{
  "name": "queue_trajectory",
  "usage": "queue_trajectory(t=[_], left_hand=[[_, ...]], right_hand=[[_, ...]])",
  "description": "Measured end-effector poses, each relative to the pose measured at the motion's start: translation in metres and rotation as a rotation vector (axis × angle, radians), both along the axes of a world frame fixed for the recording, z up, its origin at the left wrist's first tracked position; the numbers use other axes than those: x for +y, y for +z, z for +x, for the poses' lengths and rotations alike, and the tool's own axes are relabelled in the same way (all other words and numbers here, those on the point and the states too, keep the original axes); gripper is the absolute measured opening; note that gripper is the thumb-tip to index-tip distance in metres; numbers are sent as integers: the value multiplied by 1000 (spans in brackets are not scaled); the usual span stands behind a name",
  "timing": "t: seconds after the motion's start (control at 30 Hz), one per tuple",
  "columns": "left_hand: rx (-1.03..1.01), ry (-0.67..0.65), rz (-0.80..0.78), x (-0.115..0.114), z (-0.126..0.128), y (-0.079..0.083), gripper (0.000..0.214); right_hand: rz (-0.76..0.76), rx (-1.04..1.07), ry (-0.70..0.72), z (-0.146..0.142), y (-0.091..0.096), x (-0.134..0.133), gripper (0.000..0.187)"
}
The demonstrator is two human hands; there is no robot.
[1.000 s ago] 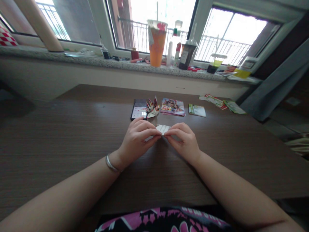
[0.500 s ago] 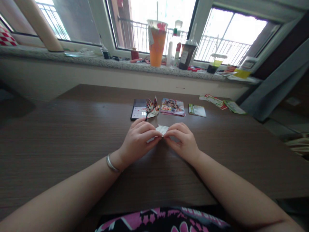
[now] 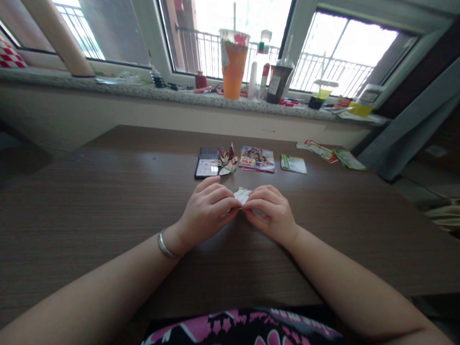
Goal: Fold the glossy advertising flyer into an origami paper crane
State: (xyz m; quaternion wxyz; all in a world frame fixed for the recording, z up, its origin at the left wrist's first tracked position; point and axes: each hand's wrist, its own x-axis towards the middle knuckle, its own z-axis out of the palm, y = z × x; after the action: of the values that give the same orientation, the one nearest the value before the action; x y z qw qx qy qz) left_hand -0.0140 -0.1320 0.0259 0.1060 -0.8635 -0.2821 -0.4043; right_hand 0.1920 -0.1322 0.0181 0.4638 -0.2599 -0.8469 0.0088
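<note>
A small whitish piece of folded paper [image 3: 242,194] is pinched between my two hands, just above the brown table. My left hand [image 3: 210,206], with a silver bangle at its wrist, grips the paper's near left side between thumb and fingers. From the other side my right hand [image 3: 269,209] pinches it, so the fingertips of both hands meet at the near edge. Fingers cover much of the paper, and its full shape is hidden. Just beyond my left hand lie a phone [image 3: 207,165] and a folded paper figure [image 3: 227,160] with pointed flaps.
Behind the paper, a stack of printed leaflets [image 3: 257,159] and a smaller stack of cards [image 3: 293,164] lie on the table [image 3: 108,201]. Loose paper strips [image 3: 319,150] are at the far right. Cups, including an orange drink [image 3: 234,67], and bottles stand on the windowsill [image 3: 201,98].
My fingertips have come slightly nearer to me and closer together over the paper. Its visible part looks narrower. Both hands keep their pinch.
</note>
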Motion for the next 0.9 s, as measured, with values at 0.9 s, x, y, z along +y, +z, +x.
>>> queue_trajectory(t=[0.9], left_hand=[[94, 17, 15, 2, 1, 6, 14]], right_hand=[[3, -41, -40, -2, 0, 2, 10]])
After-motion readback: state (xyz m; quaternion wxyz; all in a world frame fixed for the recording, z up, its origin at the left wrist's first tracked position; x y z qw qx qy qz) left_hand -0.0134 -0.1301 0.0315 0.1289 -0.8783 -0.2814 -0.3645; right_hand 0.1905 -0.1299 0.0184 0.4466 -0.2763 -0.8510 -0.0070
